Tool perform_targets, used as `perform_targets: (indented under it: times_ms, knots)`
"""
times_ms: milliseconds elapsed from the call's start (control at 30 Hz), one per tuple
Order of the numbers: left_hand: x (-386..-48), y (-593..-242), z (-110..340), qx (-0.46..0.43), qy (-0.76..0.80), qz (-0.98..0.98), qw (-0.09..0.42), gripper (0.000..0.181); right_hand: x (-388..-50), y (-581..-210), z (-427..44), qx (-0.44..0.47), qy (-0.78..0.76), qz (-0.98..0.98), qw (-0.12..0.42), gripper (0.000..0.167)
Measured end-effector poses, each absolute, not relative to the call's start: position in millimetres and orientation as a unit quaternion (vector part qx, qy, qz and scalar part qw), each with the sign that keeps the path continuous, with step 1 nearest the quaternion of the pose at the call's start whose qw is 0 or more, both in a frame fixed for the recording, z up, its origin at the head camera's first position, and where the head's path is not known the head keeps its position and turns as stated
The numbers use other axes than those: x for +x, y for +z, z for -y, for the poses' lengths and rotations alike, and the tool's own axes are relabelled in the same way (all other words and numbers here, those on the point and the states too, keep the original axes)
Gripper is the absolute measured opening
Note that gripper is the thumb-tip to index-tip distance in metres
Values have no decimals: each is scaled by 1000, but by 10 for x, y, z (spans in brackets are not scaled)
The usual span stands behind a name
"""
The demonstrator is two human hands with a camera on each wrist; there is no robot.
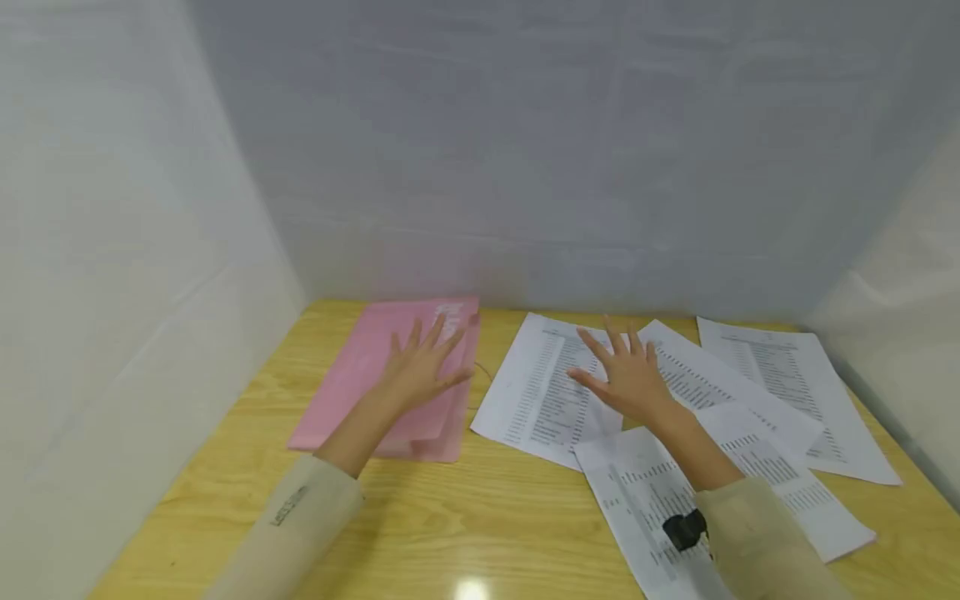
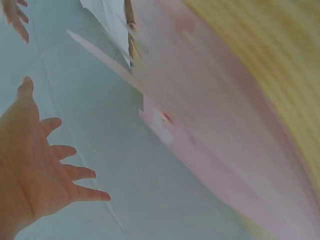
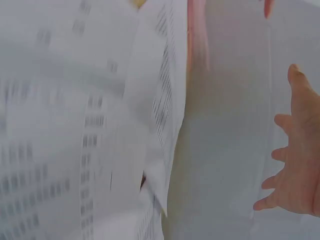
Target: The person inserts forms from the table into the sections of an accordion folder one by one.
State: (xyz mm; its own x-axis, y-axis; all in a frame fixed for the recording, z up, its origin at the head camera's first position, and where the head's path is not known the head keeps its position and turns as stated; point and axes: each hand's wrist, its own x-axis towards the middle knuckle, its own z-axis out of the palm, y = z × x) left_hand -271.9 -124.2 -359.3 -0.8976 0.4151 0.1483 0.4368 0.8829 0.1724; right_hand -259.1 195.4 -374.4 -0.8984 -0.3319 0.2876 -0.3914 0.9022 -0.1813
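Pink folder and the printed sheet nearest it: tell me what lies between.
The head view shows a strip of wooden table between the pink folder and that sheet, with a thin reddish line too fine to identify.

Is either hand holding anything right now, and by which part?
Nothing is held: the left hand, fingers spread, hovers above the flat pink folder; the right hand, likewise spread, hovers above the white printed paper sheets.

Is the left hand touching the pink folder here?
Apart. In the left wrist view, the pale backdrop shows through a clear gap between the left hand and the pink folder.
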Motion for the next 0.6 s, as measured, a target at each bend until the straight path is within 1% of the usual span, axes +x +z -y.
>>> perform_targets:
  times_ms: [200, 300, 367, 433, 600]
  knots:
    - [-2533, -3737, 1388, -248, -103, 961, 66, 68, -2443, -3763, -1549, 217, 163, 956, 111, 69]
    - [-2461, -3811, 1437, -254, -108, 959, 59, 69, -2383, -3798, -1372, 228, 177, 950, 115, 67]
    - [-2424, -3849, 1469, -263, -106, 957, 53, 70, -2342, -3825, -1261, 232, 202, 946, 104, 67]
    - [-2391, -3877, 1496, -276, -108, 954, 41, 71, -2299, -3854, -1153, 234, 245, 937, 81, 65]
    - [-2338, -3953, 1551, -304, -113, 946, 7, 71, -2210, -3959, -899, 207, 384, 900, -2, 58]
